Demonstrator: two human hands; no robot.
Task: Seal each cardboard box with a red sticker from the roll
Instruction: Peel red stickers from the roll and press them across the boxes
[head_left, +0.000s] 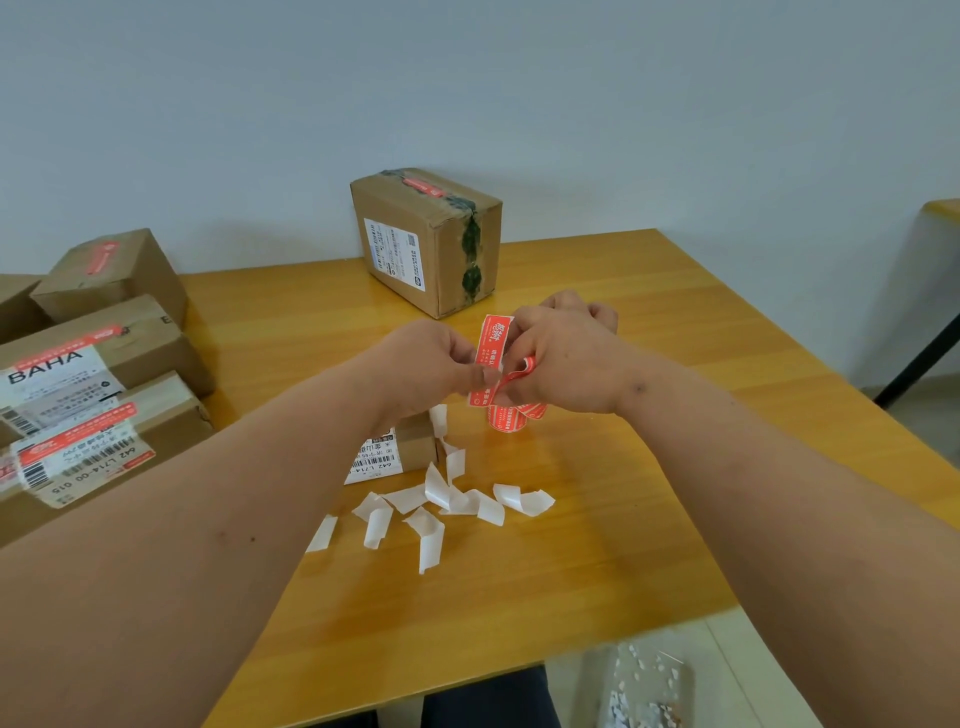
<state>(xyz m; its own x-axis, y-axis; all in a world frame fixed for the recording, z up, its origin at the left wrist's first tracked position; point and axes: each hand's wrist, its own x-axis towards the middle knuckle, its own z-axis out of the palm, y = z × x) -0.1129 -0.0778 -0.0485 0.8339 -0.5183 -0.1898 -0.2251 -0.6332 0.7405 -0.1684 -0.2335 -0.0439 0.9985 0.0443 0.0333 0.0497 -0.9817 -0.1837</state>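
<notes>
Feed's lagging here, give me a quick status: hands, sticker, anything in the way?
Left hand and right hand both pinching red sticker. Small box below, unsealed. Backing scraps litter table.

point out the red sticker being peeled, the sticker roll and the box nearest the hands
red sticker (491, 358): head view, on its printed red face between the hands
sticker roll (511, 420): head view, on its red outer wrap
small box (415, 441): head view, on its brown side

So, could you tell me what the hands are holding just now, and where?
Left hand pinches the red sticker at its left edge; right hand grips the sticker strip's curled end beside it.
</notes>
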